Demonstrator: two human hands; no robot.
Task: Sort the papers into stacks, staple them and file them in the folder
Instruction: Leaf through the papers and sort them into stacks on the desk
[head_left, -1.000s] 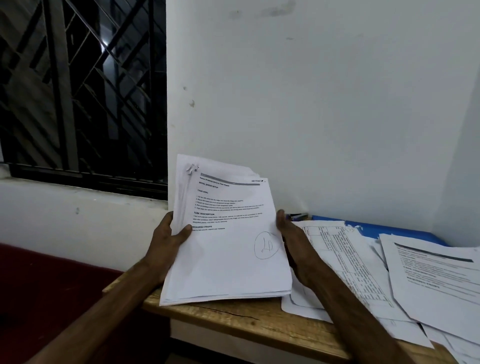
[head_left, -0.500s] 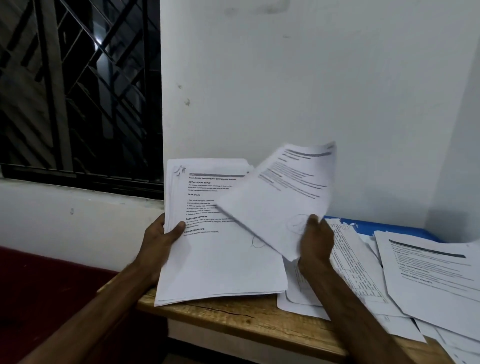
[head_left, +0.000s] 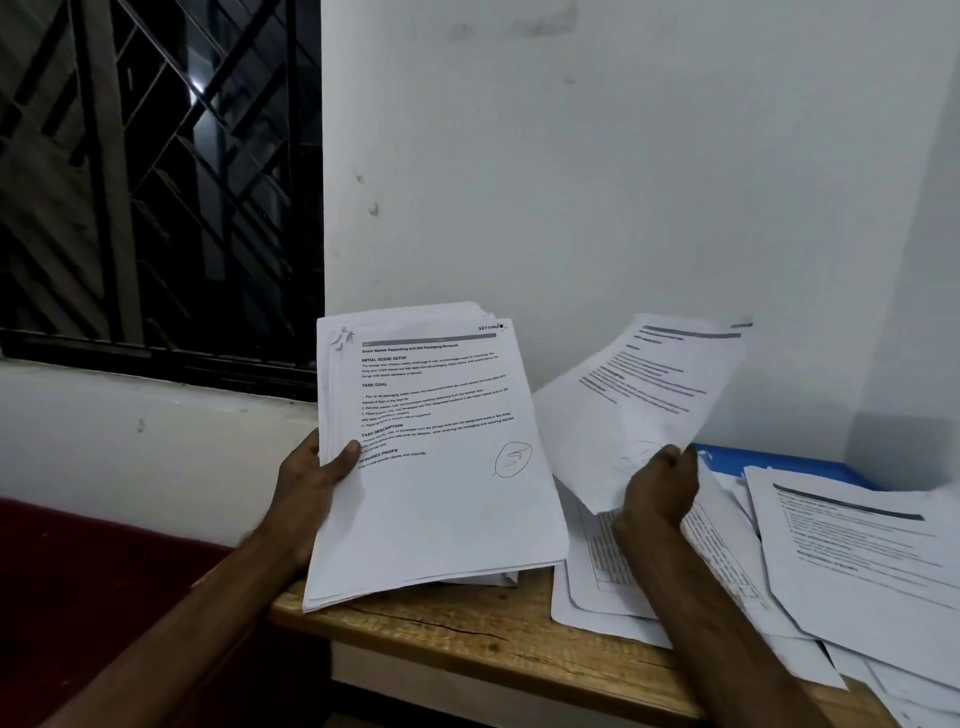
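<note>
The single white printed sheet (head_left: 639, 395) has swung farther right, clear of the thick stack of white printed papers (head_left: 431, 493). Sorting is still going on, I'd say, with stapling and filing left to do. The flat blue folder (head_left: 779, 462) is lying half-buried under loose white pages (head_left: 857, 561) on the wooden worktop (head_left: 467, 639). The left hand (head_left: 311, 488) is gripping the stack's edge with the thumb on top, and the right hand (head_left: 657, 488) is pinching the sheet's lower corner.

Ahead of me and to my left is a dark window (head_left: 156, 182) behind a black metal grille of crossing diagonal bars; below it runs a white sill (head_left: 130, 415); the white wall (head_left: 623, 182) beside it has a few small scuffs (head_left: 373, 209); before me is a wooden table (head_left: 467, 639), its grain cracked near the front edge; a dark red surface (head_left: 104, 571) lies low on my left.
</note>
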